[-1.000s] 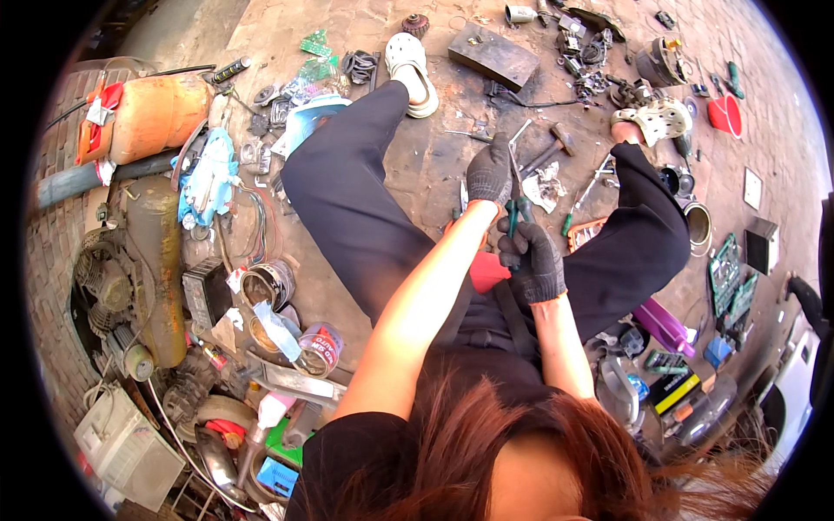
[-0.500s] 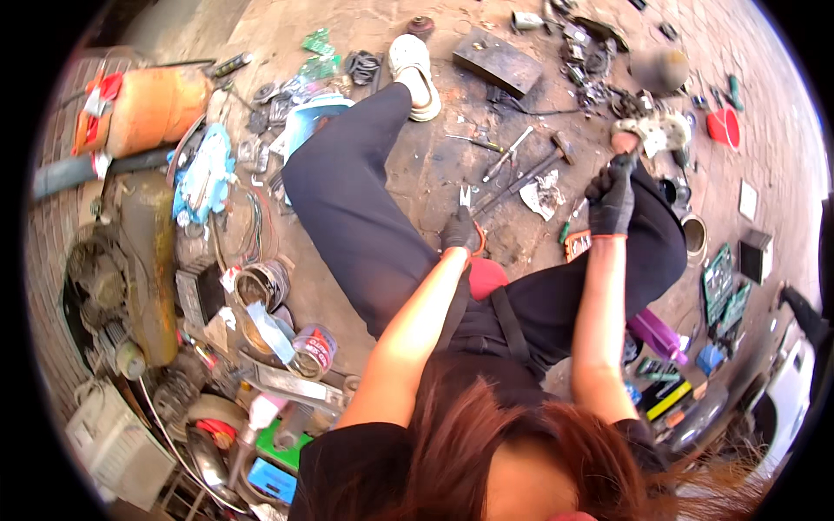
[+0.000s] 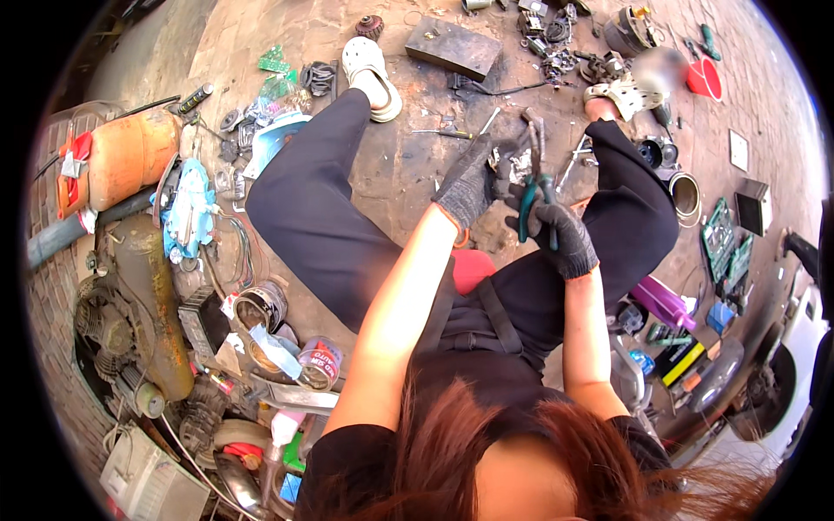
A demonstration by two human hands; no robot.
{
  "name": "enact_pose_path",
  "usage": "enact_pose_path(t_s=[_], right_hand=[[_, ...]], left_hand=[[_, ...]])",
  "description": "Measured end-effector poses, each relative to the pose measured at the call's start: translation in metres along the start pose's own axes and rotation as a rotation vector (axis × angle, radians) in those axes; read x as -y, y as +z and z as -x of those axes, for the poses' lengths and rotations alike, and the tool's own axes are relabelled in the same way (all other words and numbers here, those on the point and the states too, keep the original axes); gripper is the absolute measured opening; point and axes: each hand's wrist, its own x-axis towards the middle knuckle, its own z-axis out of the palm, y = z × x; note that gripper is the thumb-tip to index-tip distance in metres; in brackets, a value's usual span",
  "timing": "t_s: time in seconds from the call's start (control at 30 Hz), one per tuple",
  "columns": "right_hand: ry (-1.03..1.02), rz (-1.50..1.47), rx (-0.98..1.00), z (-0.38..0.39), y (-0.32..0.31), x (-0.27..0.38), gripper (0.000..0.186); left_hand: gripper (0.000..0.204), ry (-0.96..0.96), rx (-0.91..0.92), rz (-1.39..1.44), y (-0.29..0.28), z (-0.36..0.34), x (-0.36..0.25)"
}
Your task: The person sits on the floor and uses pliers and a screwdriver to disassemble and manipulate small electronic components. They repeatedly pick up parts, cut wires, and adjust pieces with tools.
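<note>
My left hand (image 3: pixel 471 181), in a dark grey glove with an orange cuff, is raised in front of my lap. Its fingers curl around something I cannot make out, with a small pale glint near the fingertips. Close beside it, my gloved right hand (image 3: pixel 565 234) grips pliers (image 3: pixel 527 208) by their green handles, jaws pointing away from me. Behind the hands, a hammer (image 3: pixel 529 116) on the ground is partly covered. A metal wrench (image 3: pixel 490 120) and a thin screwdriver (image 3: pixel 443 133) lie just beyond the left hand.
A dark metal block (image 3: pixel 453 47) lies ahead, with scattered metal parts (image 3: pixel 556 30) to its right. An orange cylinder (image 3: pixel 130 158), an engine part (image 3: pixel 106 317) and tins (image 3: pixel 320 360) crowd the left. At right are a red cup (image 3: pixel 704 80), a green tool case (image 3: pixel 723 247) and a purple bottle (image 3: pixel 665 302).
My right hand has come from beside my right knee toward the middle, and green-handled pliers now show in it. My left hand has moved forward; the silver-jawed tool it held no longer shows clearly.
</note>
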Motion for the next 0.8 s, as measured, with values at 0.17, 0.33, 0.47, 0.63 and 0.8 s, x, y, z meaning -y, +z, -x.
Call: enact_pose_path(t_s=[0.17,0.33,0.47,0.63,0.8], right_hand=[[0.019,0.179,-0.015,0.028,0.017,-0.006,0.048],[-0.08,0.333,-0.019,0.041,0.025,-0.003,0.039],[-0.274,0.49,-0.047,0.039,0.026,-0.003,0.034],[-0.508,0.488,-0.424,0.024,0.062,0.009,0.017],[-0.639,0.613,-0.473,0.015,0.088,0.031,0.02]], left_hand=[[0.042,0.092,0.19,0.18,-0.004,-0.01,-0.007],[0.04,0.165,0.196,0.215,0.021,0.016,-0.01],[0.038,0.264,0.234,0.141,0.035,0.038,-0.009],[0.036,0.324,0.261,0.026,0.046,0.059,-0.008],[0.045,0.505,0.113,-0.261,0.068,0.082,-0.003]])
